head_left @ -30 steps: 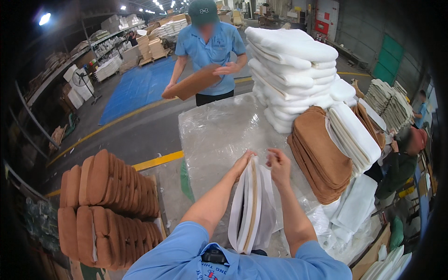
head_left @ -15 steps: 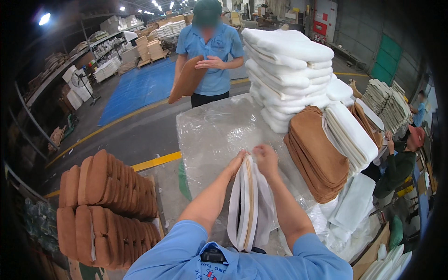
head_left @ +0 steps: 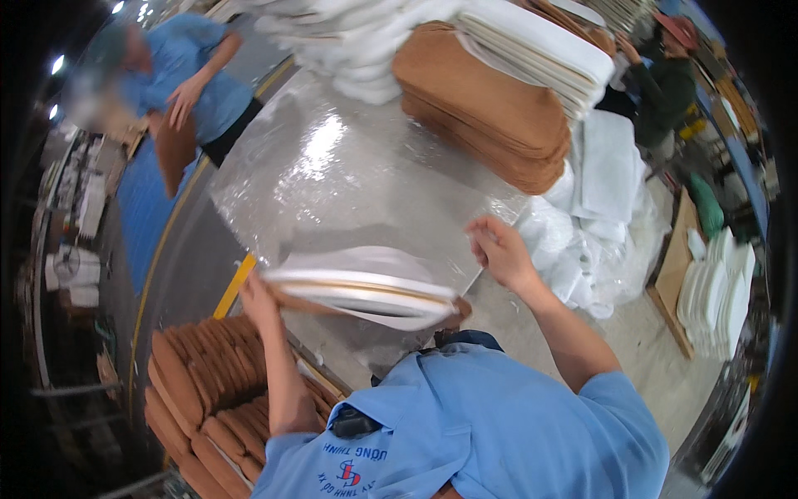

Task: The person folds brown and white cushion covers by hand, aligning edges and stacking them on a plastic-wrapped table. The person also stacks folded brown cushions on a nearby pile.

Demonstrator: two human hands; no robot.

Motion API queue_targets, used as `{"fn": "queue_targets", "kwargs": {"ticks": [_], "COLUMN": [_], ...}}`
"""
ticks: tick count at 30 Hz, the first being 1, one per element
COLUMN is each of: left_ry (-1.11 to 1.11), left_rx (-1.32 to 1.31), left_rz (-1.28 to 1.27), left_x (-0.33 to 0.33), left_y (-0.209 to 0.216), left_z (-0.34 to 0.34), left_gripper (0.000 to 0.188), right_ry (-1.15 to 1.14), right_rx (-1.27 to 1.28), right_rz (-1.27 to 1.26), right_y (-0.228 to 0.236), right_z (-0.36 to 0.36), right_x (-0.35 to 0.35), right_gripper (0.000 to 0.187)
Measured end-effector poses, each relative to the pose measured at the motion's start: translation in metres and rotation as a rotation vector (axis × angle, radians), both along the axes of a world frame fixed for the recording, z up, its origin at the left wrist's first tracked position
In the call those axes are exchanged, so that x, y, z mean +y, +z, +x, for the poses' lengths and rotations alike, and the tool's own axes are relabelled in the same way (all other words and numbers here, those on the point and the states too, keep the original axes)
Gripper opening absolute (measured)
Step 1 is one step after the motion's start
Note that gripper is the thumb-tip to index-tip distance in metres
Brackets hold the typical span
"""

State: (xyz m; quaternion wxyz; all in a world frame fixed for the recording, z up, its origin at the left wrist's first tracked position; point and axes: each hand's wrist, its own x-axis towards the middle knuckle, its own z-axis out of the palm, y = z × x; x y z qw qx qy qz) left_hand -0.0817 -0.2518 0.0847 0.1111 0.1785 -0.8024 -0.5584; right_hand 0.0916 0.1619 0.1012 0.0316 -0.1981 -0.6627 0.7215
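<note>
A long brown seat cushion (head_left: pixel 366 293) lies crosswise in front of me, its pale edge with a tan zipper-like strip facing up and grey-white fabric flaps spread along it. My left hand (head_left: pixel 261 301) grips its left end, fingers wrapped round and partly hidden. The cushion's right end, showing some brown cover, sits close to my waist. Off to the right, clear of the cushion, my right hand (head_left: pixel 499 249) hangs in the air with loosely bent fingers and nothing visible in them. Below both hands is the plastic-covered table (head_left: pixel 291 200).
Brown covers (head_left: pixel 482 108) are stacked on the table's far right, beside white pads (head_left: pixel 540 50). Brown cushions (head_left: pixel 208 366) stand in rows at lower left. Clear plastic wrap (head_left: pixel 582 258) lies to the right. A co-worker (head_left: pixel 195 75) holds a brown piece at far left; another person (head_left: pixel 661 83) is at upper right.
The cushion has swung from pointing away from me to lying crosswise. My right hand has left its far end and moved right; my left hand still holds on. My view has turned.
</note>
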Motion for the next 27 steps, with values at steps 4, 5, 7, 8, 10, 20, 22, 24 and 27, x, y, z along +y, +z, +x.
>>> {"fn": "queue_targets", "kwargs": {"ticks": [4, 5, 7, 8, 10, 20, 22, 24, 27], "left_ry": [0.1, 0.115, 0.145, 0.129, 0.105, 0.071, 0.051, 0.016, -0.046], "left_rx": [0.039, 0.048, 0.061, 0.077, 0.13, 0.225, 0.249, 0.295, 0.305], "left_rz": [0.071, 0.101, 0.169, 0.152, 0.193, 0.445, 0.456, 0.44, 0.488], "left_x": [-0.01, -0.02, -0.029, -0.031, -0.029, -0.028, -0.027, -0.027, -0.02], "left_y": [-0.013, -0.015, -0.02, -0.021, -0.024, -0.034, -0.037, -0.039, -0.04], "left_z": [0.05, 0.057, 0.064, 0.066, 0.071, 0.078, 0.076, 0.069, 0.062], "left_gripper": [0.039, 0.038, 0.037, 0.034, 0.031, 0.018, 0.017, 0.015, 0.011], "right_ry": [0.004, 0.018, 0.042, 0.053, 0.072, 0.535, 0.755, 0.863, 0.897], "right_rx": [-0.234, -0.206, -0.152, -0.15, -0.149, 0.147, 0.192, 0.046, -0.084], "right_rz": [0.028, 0.084, 0.202, 0.226, 0.278, 0.261, 0.418, 0.353, 0.37], "right_y": [-0.032, -0.031, -0.025, -0.019, -0.006, 0.009, 0.013, 0.019, 0.038], "right_z": [0.066, 0.069, 0.067, 0.063, 0.053, 0.039, 0.035, 0.029, 0.011], "right_x": [0.001, -0.005, -0.015, -0.017, -0.018, -0.01, -0.002, -0.006, -0.023], "right_gripper": [0.015, 0.016, 0.017, 0.018, 0.02, 0.019, 0.019, 0.018, 0.017]}}
